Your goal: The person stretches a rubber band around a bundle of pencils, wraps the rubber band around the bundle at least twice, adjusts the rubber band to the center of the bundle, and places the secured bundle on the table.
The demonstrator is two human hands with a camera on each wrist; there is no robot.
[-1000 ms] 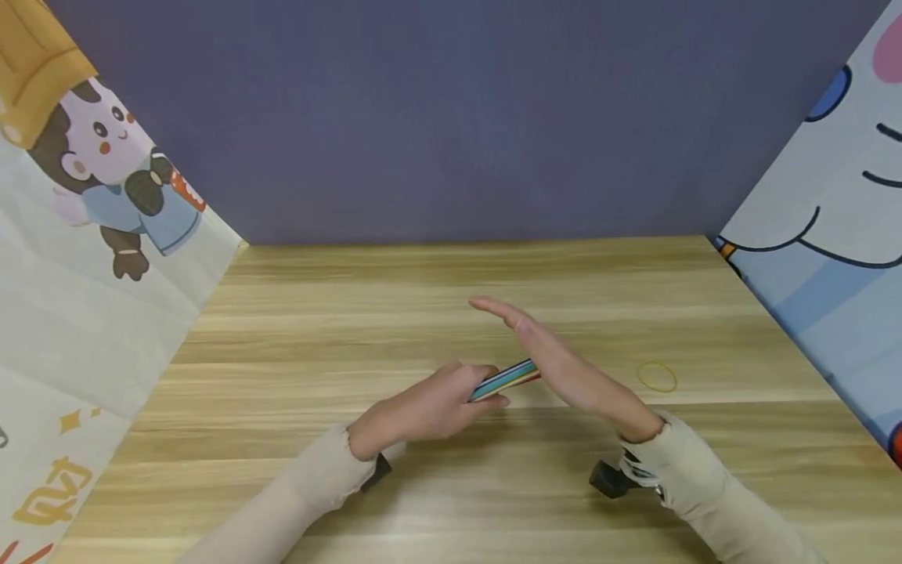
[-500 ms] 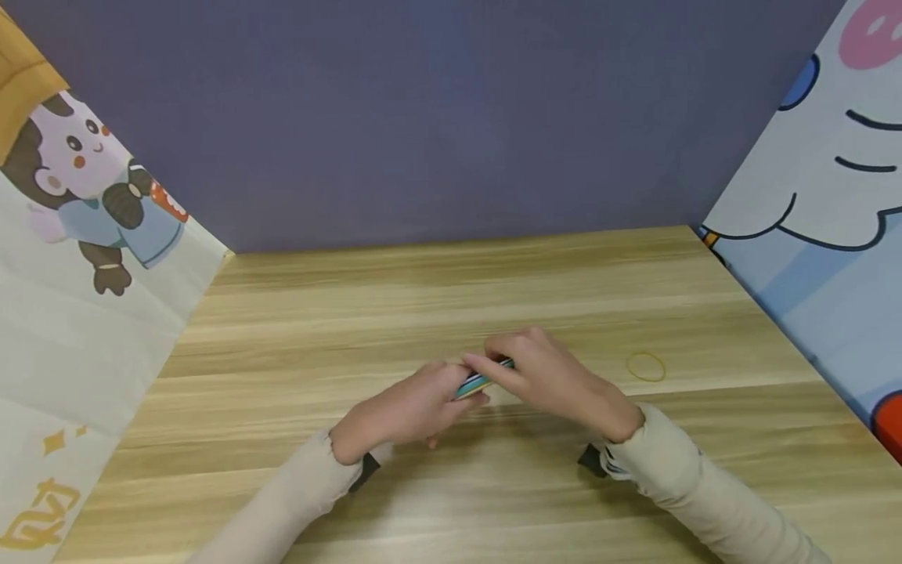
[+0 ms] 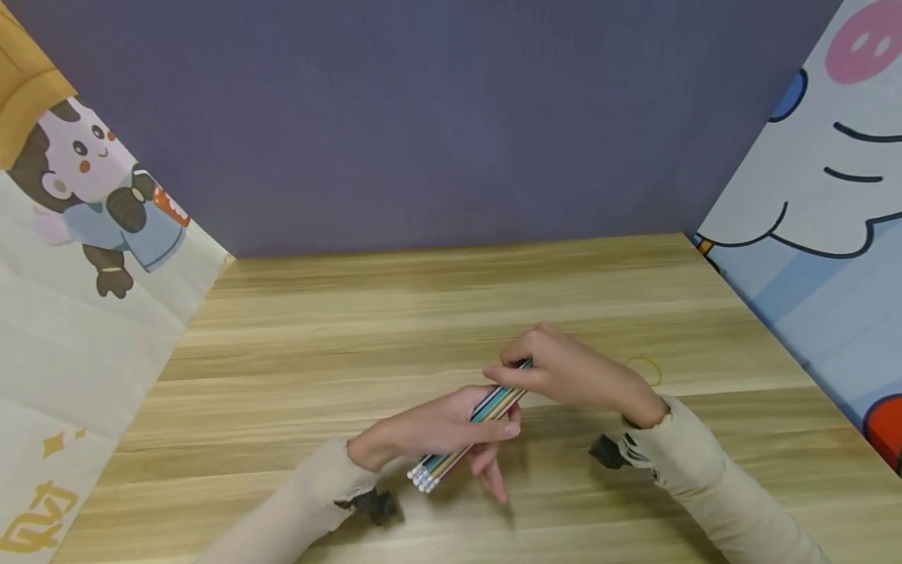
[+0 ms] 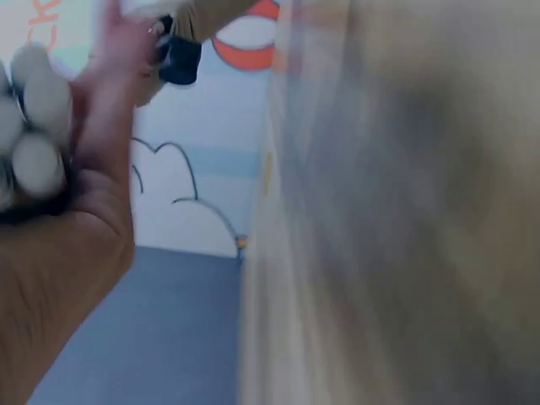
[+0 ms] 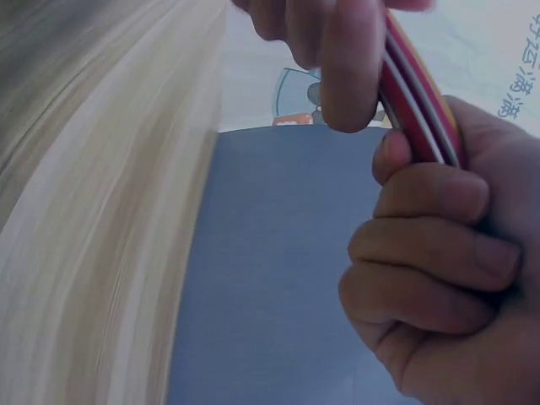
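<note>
A bundle of several pencils (image 3: 497,402) in teal, yellow, red and dark colours slants over the table between my hands. Its white eraser ends (image 3: 424,476) point down toward me; in the left wrist view these erasers (image 4: 38,164) show large and blurred. My left hand (image 3: 440,427) holds the bundle around its middle, thumb across the top and fingers underneath. At the upper end my right hand (image 3: 571,377) grips the pencils, its curled fingers hiding their tips. The right wrist view shows the red and yellow pencils (image 5: 422,105) running into the curled right fingers.
A thin yellow rubber band (image 3: 659,371) lies on the wooden table (image 3: 352,313), partly hidden behind the right wrist. A dark blue-grey panel (image 3: 451,125) stands at the back. Cartoon-printed sheets flank both sides.
My right hand has gone from straight fingers against the pencil ends to gripping them. The bundle has tilted so its eraser ends show below the left hand, and the left grip has loosened and turned.
</note>
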